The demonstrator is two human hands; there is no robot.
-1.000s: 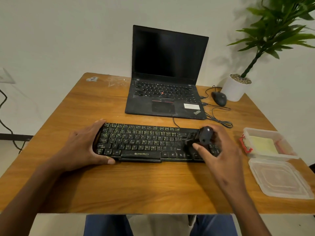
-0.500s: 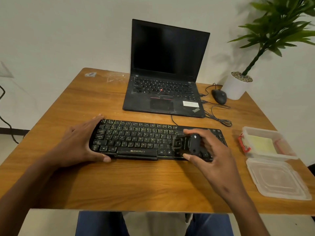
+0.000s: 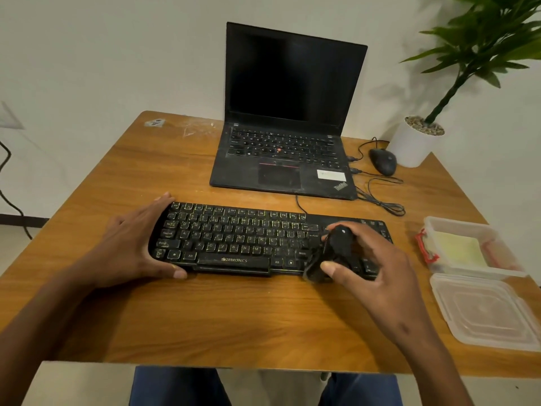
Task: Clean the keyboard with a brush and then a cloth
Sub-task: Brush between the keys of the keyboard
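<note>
A black keyboard [image 3: 234, 238] with dusty keys lies across the middle of the wooden table [image 3: 234, 317]. My left hand [image 3: 128, 244] grips its left end, thumb along the front edge and fingers over the back corner. My right hand [image 3: 377, 268] holds a small black brush [image 3: 336, 247] between thumb and fingers. The brush's bristles rest on the keys near the keyboard's right front edge. A folded yellow cloth [image 3: 456, 253] lies inside an open clear plastic box [image 3: 439, 227] to the right of the keyboard.
An open black laptop [image 3: 287, 118] stands behind the keyboard. A black mouse [image 3: 382, 161] with loose cables and a white pot [image 3: 409, 148] with a green plant sit at the back right. The box's clear lid [image 3: 483, 312] lies near the table's right front.
My right hand has swept the brush back to the right and toward the front edge of the keyboard. My left hand stays on the keyboard's left end.
</note>
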